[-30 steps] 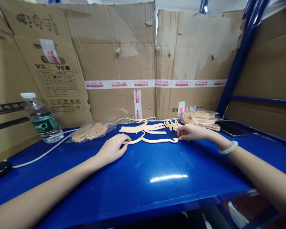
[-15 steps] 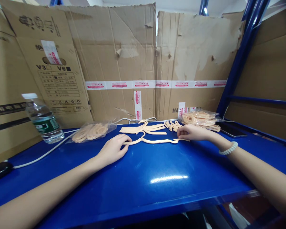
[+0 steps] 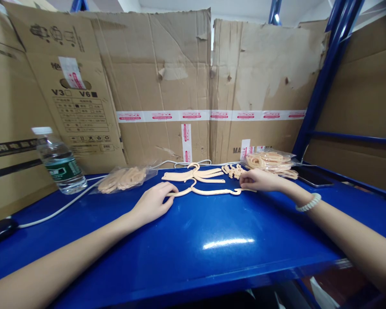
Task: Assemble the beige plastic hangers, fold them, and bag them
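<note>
A beige clothes hanger (image 3: pixel 209 192) lies flat on the blue tabletop (image 3: pixel 193 249), its hook pointing away from me. My left hand (image 3: pixel 156 201) pinches the hanger's left end between thumb and fingers. At the opposite end, a small beige hook piece (image 3: pixel 237 192) meets the hanger tip; whether the two are joined I cannot tell. My right hand (image 3: pixel 257 180) has its fingertips closed on this hook piece, partly covering it. Just behind lie several stacked beige hangers (image 3: pixel 180 176). A small pile of beige hook pieces (image 3: pixel 233 171) sits beside my right fingers.
Clear bags of beige parts lie at left (image 3: pixel 124 179) and right (image 3: pixel 270 162). A water bottle (image 3: pixel 61 165) stands far left, near a white cable (image 3: pixel 61 209) and a black object (image 3: pixel 0 231). A phone (image 3: pixel 315 177) lies right. Cardboard sheets (image 3: pixel 161 86) wall the back.
Both hands keep their grip and place, as does the hanger. The whole view has shifted very slightly downward in the picture.
</note>
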{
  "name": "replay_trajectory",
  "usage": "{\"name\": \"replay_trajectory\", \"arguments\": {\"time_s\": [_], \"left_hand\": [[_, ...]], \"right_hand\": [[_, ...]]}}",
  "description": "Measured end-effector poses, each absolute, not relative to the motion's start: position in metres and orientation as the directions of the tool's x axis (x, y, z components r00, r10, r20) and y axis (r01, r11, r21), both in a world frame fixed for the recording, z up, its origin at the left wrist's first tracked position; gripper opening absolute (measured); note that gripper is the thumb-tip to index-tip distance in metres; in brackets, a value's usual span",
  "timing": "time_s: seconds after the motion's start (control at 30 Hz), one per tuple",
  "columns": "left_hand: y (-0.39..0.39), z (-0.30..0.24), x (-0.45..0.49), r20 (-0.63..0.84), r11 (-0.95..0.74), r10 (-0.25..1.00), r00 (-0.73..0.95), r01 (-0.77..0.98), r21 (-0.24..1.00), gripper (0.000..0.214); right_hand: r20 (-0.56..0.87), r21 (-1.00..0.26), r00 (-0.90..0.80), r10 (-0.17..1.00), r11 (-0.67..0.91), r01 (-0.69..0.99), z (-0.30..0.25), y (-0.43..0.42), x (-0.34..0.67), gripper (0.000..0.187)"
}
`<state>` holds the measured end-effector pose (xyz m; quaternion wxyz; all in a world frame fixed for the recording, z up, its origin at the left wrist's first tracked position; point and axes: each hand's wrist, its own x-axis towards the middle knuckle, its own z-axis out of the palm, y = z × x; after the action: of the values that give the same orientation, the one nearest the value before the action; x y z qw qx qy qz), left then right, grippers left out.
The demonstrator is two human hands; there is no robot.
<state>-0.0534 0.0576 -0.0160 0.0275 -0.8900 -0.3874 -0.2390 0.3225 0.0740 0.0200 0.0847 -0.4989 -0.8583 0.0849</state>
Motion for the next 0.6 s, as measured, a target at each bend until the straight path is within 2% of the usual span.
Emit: {"name": "replay_trajectory", "arguments": {"time_s": [0.5,0.6], "left_hand": [[0.054,-0.014,-0.051,0.470,-0.728,0.648,0.599,0.668,0.153,0.025],[0.053,-0.014,-0.050,0.478,-0.741,0.631,0.611,0.657,0.139,0.024]], "right_hand": [[0.343,-0.225,-0.480,0.808,0.567,0.793,0.014,0.076,0.313,0.019],[0.397,-0.188,-0.506,0.766,0.608,0.772,0.010,0.079,0.305,0.025]]}}
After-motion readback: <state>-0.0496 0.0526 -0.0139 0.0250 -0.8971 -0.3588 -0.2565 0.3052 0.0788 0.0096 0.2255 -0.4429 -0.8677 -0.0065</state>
